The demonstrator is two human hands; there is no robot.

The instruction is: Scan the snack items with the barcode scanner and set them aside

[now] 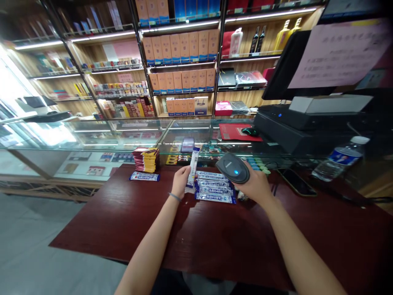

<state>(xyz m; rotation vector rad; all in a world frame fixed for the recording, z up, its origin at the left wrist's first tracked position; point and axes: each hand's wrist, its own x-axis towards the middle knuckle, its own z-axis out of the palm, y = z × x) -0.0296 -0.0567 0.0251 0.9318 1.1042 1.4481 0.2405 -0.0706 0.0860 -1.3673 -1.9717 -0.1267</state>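
Observation:
My left hand is closed on a slim blue-and-white snack packet, held upright above the dark red table. In my right hand is a black barcode scanner with a lit blue light, its head turned left toward the packet. Between the hands lies a row of similar blue-and-white packets, overlapping on the table. One more such packet lies farther left, in front of a stack of red and yellow packets. The scanner's handle is mostly hidden by my right fingers.
A glass display counter runs behind the table. On the right are a phone, a water bottle and a monitor on a black base. A mouse rests on a red mat. Stocked shelves line the wall.

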